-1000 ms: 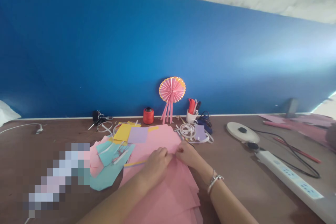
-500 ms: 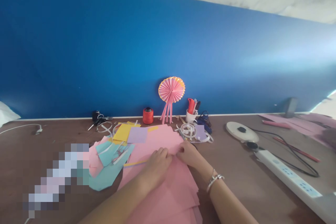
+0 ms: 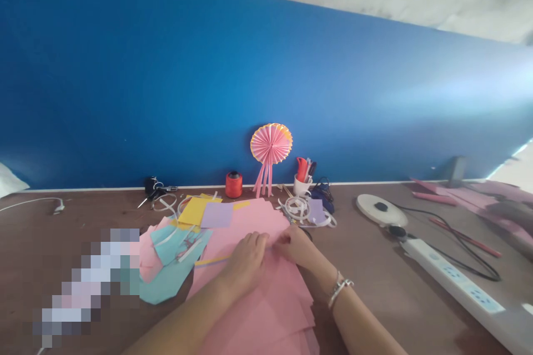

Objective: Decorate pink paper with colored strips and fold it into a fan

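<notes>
A stack of pink paper sheets (image 3: 266, 305) lies on the brown desk (image 3: 375, 283) in front of me. My left hand (image 3: 245, 260) rests on the top sheet with its fingers curled and pressed down on the paper. My right hand (image 3: 297, 247), a bracelet on its wrist, pinches the same pink sheet beside the left hand. The two hands nearly touch at the sheet's far part. A pink pleated paper fan (image 3: 271, 145) with hanging strips leans against the blue wall behind.
Teal, yellow and lilac papers (image 3: 183, 238) lie to the left. A red thread spool (image 3: 234, 184), scissors (image 3: 154, 191), a white cup of pens (image 3: 302, 180) and white strips (image 3: 300, 208) sit at the back. A white power strip (image 3: 453, 283) and cables lie at right.
My right hand has shifted slightly left, closer to my left hand on the pink sheet. The view has tilted a little; nothing else has moved.
</notes>
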Available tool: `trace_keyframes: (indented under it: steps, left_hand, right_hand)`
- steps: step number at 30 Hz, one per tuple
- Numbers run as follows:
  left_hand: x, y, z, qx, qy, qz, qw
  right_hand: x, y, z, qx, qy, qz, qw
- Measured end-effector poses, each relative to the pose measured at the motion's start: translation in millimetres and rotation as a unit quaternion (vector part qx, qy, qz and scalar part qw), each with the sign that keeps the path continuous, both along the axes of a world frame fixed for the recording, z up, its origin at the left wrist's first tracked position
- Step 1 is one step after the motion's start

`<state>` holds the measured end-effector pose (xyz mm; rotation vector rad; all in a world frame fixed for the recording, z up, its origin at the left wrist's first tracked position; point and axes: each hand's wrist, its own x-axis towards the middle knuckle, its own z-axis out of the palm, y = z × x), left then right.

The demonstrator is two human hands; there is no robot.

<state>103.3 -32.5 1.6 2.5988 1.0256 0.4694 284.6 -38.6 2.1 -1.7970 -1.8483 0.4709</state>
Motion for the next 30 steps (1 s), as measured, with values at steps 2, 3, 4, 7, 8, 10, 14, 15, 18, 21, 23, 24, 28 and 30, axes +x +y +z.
trace_keyframes:
  steps: [2, 3, 4, 7, 8, 10, 14, 15, 18, 21, 23, 24, 28, 30]
  left_hand:
    - [-1, 2, -2.4, -0.010, -0.033, 0.012, 0.999]
    - [-1, 4, -3.3, -0.014, -0.047, 0.018, 0.999]
    - [-1, 5, -4.2, -0.018, -0.060, 0.023, 0.998]
    - [1, 9, -5.8, -0.045, -0.110, 0.043, 0.992]
    - [1, 11, -5.8, -0.058, -0.131, 0.050, 0.988]
    - [2, 13, -4.6, -0.079, -0.173, 0.063, 0.980]
    - [2, 15, 2.7, -0.095, -0.260, 0.070, 0.959]
    - [1, 15, 4.6, -0.103, -0.278, 0.071, 0.952]
    - [0, 16, 7.2, -0.154, -0.314, 0.079, 0.933]
    - [0, 17, 5.6, -0.202, -0.350, 0.084, 0.911]
    - [1, 18, 4.7, -0.222, -0.371, 0.082, 0.898]
    - [1, 18, 4.9, -0.231, -0.378, 0.080, 0.893]
    - [0, 18, 11.4, -0.255, -0.376, 0.075, 0.888]
    - [-1, 19, 15.1, -0.248, -0.374, 0.091, 0.889]
  right_hand:
    - [-2, 0, -2.4, 0.030, -0.009, -0.014, 0.999]
    - [-2, 0, -2.7, 0.051, -0.012, -0.017, 0.998]
    - [-3, 0, -2.3, 0.075, -0.011, -0.014, 0.997]
    - [-8, -2, 3.2, 0.142, 0.021, 0.019, 0.990]
    - [-10, -3, 6.0, 0.149, 0.041, 0.029, 0.988]
    - [-15, -6, 11.7, 0.130, 0.087, 0.041, 0.987]
    - [-23, -8, 18.1, 0.064, 0.169, 0.029, 0.983]
    - [-23, -8, 18.3, 0.055, 0.182, 0.025, 0.981]
    - [-22, -8, 16.7, 0.037, 0.209, 0.033, 0.977]
    - [-20, -7, 14.1, 0.023, 0.227, 0.056, 0.972]
    - [-20, -7, 13.1, 0.016, 0.232, 0.059, 0.971]
    - [-20, -7, 13.1, 0.013, 0.232, 0.057, 0.971]
    - [-14, -8, 16.9, 0.036, 0.172, 0.014, 0.984]
    - [-3, -8, 18.9, 0.072, 0.069, -0.075, 0.992]
